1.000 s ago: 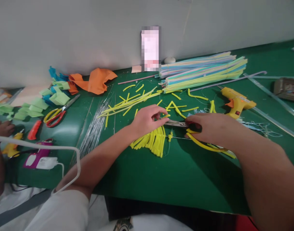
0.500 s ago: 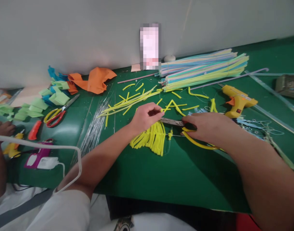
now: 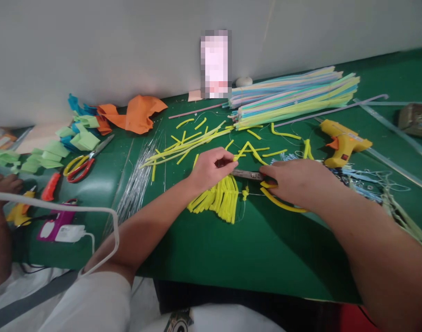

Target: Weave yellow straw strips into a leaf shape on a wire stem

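Note:
My right hand [image 3: 295, 182] is closed on yellow-handled scissors [image 3: 248, 175], whose metal blades point left over the green table [image 3: 231, 249]. My left hand [image 3: 211, 168] pinches a short yellow straw piece [image 3: 235, 158] at the blade tips. Just below both hands lies a pile of cut yellow pieces [image 3: 219, 199]. Long yellow straws [image 3: 183, 146] lie scattered behind my left hand.
A bundle of pastel straws [image 3: 294, 94] lies at the back right, a yellow glue gun [image 3: 342, 142] beside it. Red-and-yellow scissors [image 3: 81, 165], green paper pieces [image 3: 48, 154], orange paper [image 3: 136, 113], thin wires [image 3: 136, 184] and a white cable [image 3: 58, 210] lie left. Another person's hand [image 3: 3, 184] rests far left.
The view has drifted slightly; both hands stay together at the scissors' blades with hardly any shift.

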Demonstrator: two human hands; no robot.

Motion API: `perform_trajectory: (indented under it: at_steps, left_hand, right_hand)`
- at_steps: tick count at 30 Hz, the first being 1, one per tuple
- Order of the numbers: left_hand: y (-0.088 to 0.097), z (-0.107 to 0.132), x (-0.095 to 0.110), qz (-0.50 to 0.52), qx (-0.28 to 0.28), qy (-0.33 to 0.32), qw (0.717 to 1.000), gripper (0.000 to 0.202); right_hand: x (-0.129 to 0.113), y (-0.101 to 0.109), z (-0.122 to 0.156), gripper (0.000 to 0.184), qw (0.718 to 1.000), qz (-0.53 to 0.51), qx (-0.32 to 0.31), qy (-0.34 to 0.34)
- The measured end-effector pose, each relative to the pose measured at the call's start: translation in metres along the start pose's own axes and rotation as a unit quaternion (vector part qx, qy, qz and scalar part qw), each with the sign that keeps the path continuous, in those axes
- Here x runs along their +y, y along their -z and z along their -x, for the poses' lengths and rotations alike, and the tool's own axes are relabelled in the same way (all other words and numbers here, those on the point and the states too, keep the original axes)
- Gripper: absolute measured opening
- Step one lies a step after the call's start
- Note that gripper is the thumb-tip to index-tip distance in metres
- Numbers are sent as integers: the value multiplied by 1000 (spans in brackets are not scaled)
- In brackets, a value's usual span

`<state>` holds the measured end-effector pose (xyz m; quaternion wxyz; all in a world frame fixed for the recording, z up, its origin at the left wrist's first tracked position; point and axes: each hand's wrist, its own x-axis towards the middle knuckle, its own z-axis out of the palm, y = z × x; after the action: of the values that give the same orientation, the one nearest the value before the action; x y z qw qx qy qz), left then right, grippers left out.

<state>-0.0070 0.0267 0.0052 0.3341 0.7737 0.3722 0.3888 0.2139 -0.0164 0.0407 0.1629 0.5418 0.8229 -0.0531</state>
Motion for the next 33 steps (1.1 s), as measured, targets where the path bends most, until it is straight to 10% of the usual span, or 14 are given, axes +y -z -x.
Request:
perform_trajectory:
  at_steps: [18,27,33]
  left_hand:
    - [0,1,-3,-30,50,-64,996,7]
    - [14,-1,16,-104,133,-19,986,11]
    - [39,-13,9,-331,30,-9,943,16]
  right_hand:
    - [-4,6,-3,43,999,-4,-18,-42]
    - [12,5,2,47,979,-84,17,-184]
    - [18,1,2,49,962,-139,58,-226]
